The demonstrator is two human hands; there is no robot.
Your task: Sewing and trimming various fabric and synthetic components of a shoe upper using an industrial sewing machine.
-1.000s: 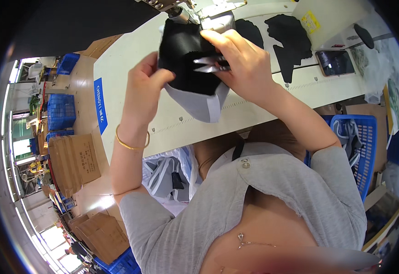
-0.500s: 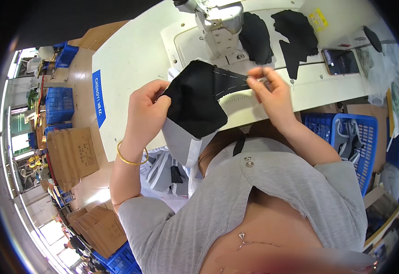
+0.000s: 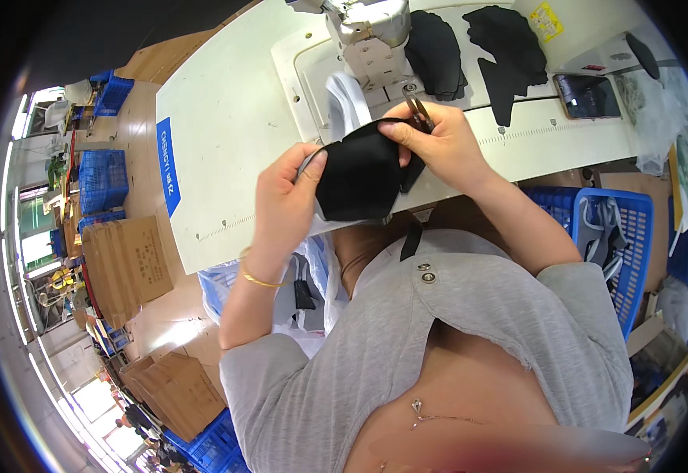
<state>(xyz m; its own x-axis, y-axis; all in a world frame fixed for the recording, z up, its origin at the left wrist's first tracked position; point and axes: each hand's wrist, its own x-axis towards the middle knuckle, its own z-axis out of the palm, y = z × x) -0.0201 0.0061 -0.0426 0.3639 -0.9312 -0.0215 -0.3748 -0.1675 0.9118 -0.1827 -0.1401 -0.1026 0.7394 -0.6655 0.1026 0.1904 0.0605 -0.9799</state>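
Observation:
A black fabric piece (image 3: 360, 177) with angled edges is held up between my two hands, in front of the sewing machine (image 3: 371, 51). My left hand (image 3: 285, 193) is closed, pinching its left edge between thumb and fingers. At the upper right edge my right hand (image 3: 442, 146) pinches the fabric with thumb and forefinger. A dark metal tool, which looks like thread snips (image 3: 416, 109), sticks up from that same hand; its lower part is hidden. Behind the black piece a light grey-white flap (image 3: 348, 102) stands up, blurred, toward the machine's base.
Stacks of cut black fabric (image 3: 435, 59) and further black pieces (image 3: 505, 47) lie right of the machine. A phone (image 3: 588, 96) rests on the white table (image 3: 234, 118). Below right stands a blue basket (image 3: 635, 244) with grey pieces; a plastic bag (image 3: 324, 268) hangs below the table's edge.
The black piece has been turned, its stitched strip swung out of plain view and the pale flap now upward. My left hand moved right, my right hand moved left onto the fabric's edge.

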